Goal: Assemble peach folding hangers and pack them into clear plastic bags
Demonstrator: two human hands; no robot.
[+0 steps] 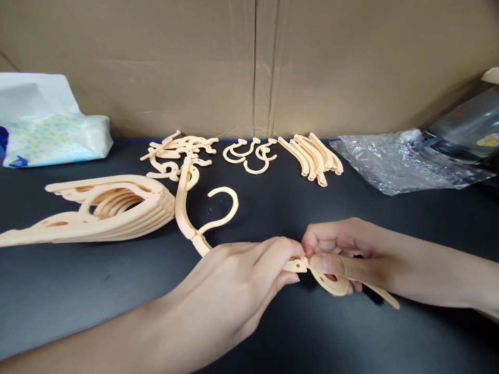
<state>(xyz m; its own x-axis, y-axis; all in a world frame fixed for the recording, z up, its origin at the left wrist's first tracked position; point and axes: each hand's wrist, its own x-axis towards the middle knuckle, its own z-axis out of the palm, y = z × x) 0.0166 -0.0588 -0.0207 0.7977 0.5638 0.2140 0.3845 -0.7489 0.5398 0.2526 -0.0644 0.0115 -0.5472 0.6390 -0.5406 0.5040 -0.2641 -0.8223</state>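
Observation:
My left hand (249, 280) is closed around one arm of a cream plastic clothes hanger (185, 208), whose hook (230, 208) curls up beyond my knuckles. Between the thumb and fingers of my right hand (346, 254) is a flat, curved hanger piece (335, 285) with a hole and a thin tail. Its narrow end meets the holed end of the hanger arm where my fingertips come together. My fingers hide whether the two parts are joined. The hanger's other arm leans toward the left, close to a stack of hangers (156, 223).
At the back lie a heap of small hanger pieces (183, 148), several loose hooks (257, 163) and a row of curved arms (312, 156). A tissue pack (58, 137) stands at left, clear plastic bags (397, 161) at right. Cardboard (175, 67) walls off the back of the black table (97, 280).

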